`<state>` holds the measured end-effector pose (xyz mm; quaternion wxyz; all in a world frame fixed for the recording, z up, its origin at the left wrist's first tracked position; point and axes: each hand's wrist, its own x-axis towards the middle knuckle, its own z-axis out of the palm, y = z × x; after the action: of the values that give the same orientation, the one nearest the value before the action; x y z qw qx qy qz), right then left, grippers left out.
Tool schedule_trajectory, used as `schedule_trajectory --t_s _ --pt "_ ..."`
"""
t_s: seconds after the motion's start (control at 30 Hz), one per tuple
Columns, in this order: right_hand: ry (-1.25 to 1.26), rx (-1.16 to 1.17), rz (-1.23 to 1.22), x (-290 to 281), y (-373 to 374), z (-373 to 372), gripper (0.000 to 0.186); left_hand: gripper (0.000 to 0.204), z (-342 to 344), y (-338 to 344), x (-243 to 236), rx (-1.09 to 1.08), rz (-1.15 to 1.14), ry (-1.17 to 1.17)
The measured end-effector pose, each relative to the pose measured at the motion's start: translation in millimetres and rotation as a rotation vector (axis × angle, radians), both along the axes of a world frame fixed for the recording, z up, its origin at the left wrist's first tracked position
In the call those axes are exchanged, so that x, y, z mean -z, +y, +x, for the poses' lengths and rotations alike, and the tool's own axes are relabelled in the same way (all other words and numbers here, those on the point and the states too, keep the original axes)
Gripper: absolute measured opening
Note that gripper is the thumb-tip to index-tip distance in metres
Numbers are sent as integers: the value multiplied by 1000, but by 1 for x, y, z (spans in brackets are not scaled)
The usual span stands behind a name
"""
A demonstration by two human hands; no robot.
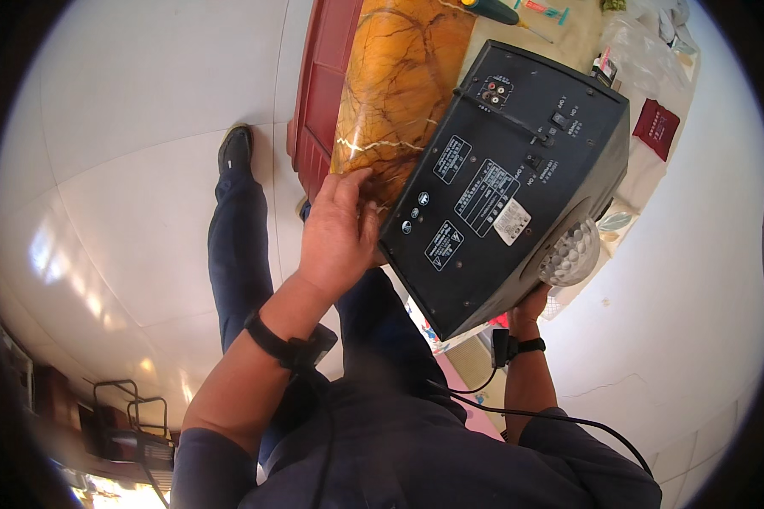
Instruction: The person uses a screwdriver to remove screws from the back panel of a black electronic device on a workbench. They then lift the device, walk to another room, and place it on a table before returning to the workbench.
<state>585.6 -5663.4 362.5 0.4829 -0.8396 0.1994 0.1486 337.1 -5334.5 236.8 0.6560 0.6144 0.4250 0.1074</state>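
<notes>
A black box speaker (484, 182) lies slanted at the table's near edge, its back panel with sockets, switches and labels facing up. A clear faceted light dome (571, 253) bulges from its right side. My left hand (341, 229) is at the speaker's left lower edge, its fingers stretched over the glossy amber marble-patterned surface (399, 85); the thumb is close to the box. Below the dome, my right hand (530, 307) holds the speaker from its near right side, with the fingers mostly hidden behind the box.
A dark-handled screwdriver (505, 15) lies at the far edge of view. Right of the speaker are a dark red packet (656, 129) and a crumpled clear plastic bag (641, 55). Dark red cabinet panels (318, 85) stand on the left. A black cable (560, 416) crosses my front.
</notes>
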Motion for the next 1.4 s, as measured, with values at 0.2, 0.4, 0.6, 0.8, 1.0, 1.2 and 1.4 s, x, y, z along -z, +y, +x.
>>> schedule_trajectory --t_s 0.2,0.4,0.6,0.8,1.0,1.2,1.4 --pt "-78 32 -6 3 0 -3 60 37 4 3 -5 6 -11 26" --pt "-73 -46 -169 1 10 -5 76 35 12 8 -16 30 -131 130" --pt "-106 -109 -395 -4 21 -11 77 52 36 2 -56 5 -96 97" --pt "-80 -144 -251 2 16 -9 74 57 77 -15 -116 40 -13 -61" --pt "-36 -236 -305 14 -5 -7 65 63 114 -24 -139 4 -4 61" --pt "-6 -289 -292 18 -12 -7 54 59 128 -29 -137 -50 31 240" --pt "89 -220 -134 14 -20 -2 55 58 130 -32 -131 -74 171 283"
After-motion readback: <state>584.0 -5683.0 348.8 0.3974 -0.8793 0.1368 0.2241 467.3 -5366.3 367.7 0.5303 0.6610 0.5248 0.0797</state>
